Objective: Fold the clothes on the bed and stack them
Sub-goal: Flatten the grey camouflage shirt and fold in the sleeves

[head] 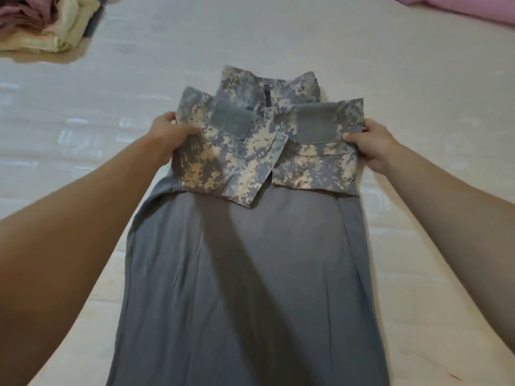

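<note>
A grey shirt with camouflage sleeves and a zipped camouflage collar lies lengthwise on the white bed, collar at the far end. Both sleeves are folded inward across the chest and overlap in the middle. My left hand grips the shirt's left shoulder edge, thumb on top of the camouflage cloth. My right hand grips the right shoulder edge the same way. The shirt's hem runs out of view at the bottom.
A pile of folded clothes, pale yellow and pink, sits at the far left corner of the bed. Pink fabric lies at the far right edge. Bare quilted sheet surrounds the shirt on both sides.
</note>
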